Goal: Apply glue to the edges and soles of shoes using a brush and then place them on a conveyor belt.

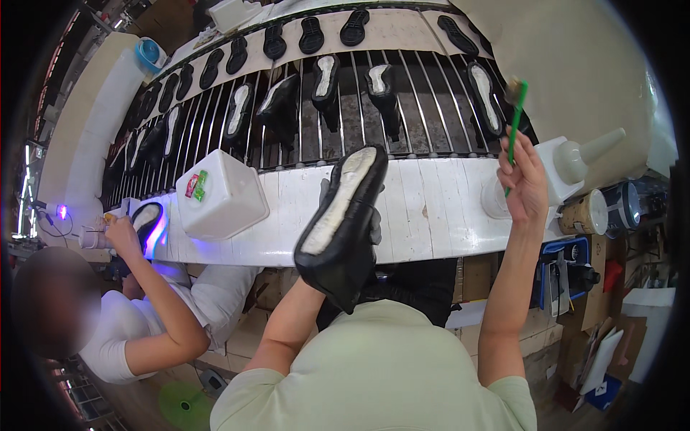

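A black shoe upper (332, 269), its whitish underside (343, 194) turned up toward me, is held tilted in front of my body. My left hand (375, 227), in a grey glove, grips it from behind; the shoe hides most of that hand, and grey fingertips show along its sides. Off to the right, my bare right hand (528, 172) is closed round a green-handled brush (517, 133). The brush stands bristle end up, well apart from the shoe. Close beside this hand is a white squeeze bottle (564, 164) with a long spout.
Beyond the white worktable (431, 208), a roller conveyor (424, 108) carries several black shoe uppers (325, 82) and, farther back, black soles (311, 34). A white box (221, 195) stands left. Containers (583, 213) sit right. At left, a co-worker's hand (123, 235) is near another shoe (146, 219).
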The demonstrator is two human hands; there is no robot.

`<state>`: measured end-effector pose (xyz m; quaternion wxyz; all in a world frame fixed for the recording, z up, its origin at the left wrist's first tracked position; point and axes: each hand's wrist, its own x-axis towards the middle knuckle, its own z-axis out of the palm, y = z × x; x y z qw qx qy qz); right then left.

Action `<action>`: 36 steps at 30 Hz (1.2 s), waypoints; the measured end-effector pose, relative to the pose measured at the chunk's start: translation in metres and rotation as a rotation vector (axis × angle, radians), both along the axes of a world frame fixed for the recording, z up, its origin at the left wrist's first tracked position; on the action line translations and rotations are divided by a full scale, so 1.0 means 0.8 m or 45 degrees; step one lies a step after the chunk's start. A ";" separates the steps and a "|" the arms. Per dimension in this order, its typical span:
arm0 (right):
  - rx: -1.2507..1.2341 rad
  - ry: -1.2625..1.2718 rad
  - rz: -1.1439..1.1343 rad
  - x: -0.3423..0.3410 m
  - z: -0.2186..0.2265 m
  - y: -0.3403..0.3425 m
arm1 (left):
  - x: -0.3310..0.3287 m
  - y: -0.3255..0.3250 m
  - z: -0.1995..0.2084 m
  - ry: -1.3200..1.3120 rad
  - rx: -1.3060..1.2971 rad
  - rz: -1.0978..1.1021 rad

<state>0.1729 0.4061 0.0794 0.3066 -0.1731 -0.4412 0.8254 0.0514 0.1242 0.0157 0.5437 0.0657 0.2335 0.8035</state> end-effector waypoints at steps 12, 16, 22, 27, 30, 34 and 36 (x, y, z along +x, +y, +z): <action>1.234 -0.308 0.273 -0.055 0.034 -0.076 | 0.002 0.027 0.010 0.148 -0.278 0.168; 1.480 -0.427 0.360 -0.051 0.036 -0.077 | -0.003 0.017 0.006 0.034 -0.246 0.105; 0.836 -0.390 0.740 -0.029 0.045 -0.060 | -0.001 0.014 0.007 0.242 -0.251 0.543; 0.304 -0.179 0.301 -0.031 0.053 -0.057 | 0.035 0.003 0.001 1.097 -0.445 0.873; 0.490 -0.111 0.173 -0.021 0.062 -0.077 | 0.035 0.011 0.034 1.811 -0.776 0.731; 0.880 -0.065 0.162 0.007 0.058 -0.126 | 0.019 0.022 0.020 2.099 -0.629 1.351; 0.940 -0.099 0.177 0.017 0.046 -0.142 | 0.007 0.037 0.005 2.263 -0.320 1.792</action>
